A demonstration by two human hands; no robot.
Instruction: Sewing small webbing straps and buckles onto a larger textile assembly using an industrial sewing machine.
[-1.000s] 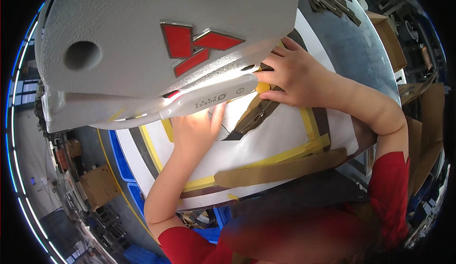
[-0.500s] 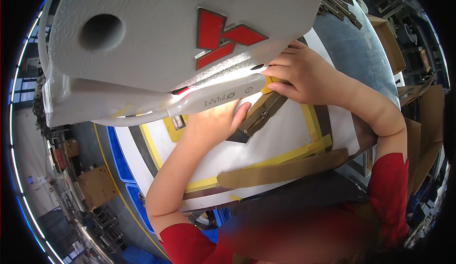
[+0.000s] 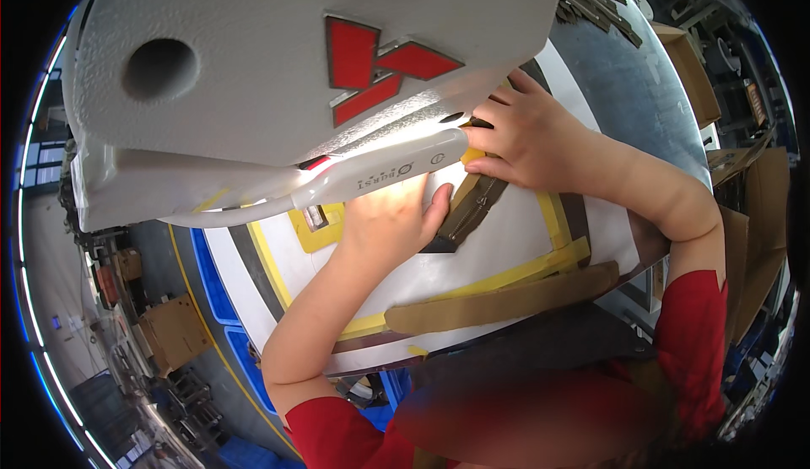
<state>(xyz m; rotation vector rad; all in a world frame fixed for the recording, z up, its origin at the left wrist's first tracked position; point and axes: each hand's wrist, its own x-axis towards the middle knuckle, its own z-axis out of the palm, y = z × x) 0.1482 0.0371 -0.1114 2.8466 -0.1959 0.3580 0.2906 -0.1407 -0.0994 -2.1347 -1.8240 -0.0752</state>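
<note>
Between my hands on the white work surface [image 3: 506, 250] lies a dark olive-brown fabric strip [image 3: 474, 207], with what looks like a zip along its edge. My right hand [image 3: 531, 140] grips its far part, thumb against the fingers, beside a small yellow piece [image 3: 474, 156]. My left hand [image 3: 384, 220] lies at the strip's left side, thumb stretched along it. Its other fingers are hidden behind a white lamp [image 3: 384, 171]. Above both hands hangs a light grey sewing machine head [image 3: 253, 39] with a red emblem; its needle area is hidden.
A long brown strip [image 3: 506, 296] lies along the near edge, by yellow tape [image 3: 553, 258]. Several dark strips [image 3: 599, 1] lie on the metal table [image 3: 629, 77] at far right. Cardboard boxes [image 3: 764, 216] stand at right, blue bins [image 3: 215, 279] at left.
The fabric strip has turned to a steeper slant. My right hand has shifted slightly left and down, my left hand slightly right. The machine head sits a little farther left in view.
</note>
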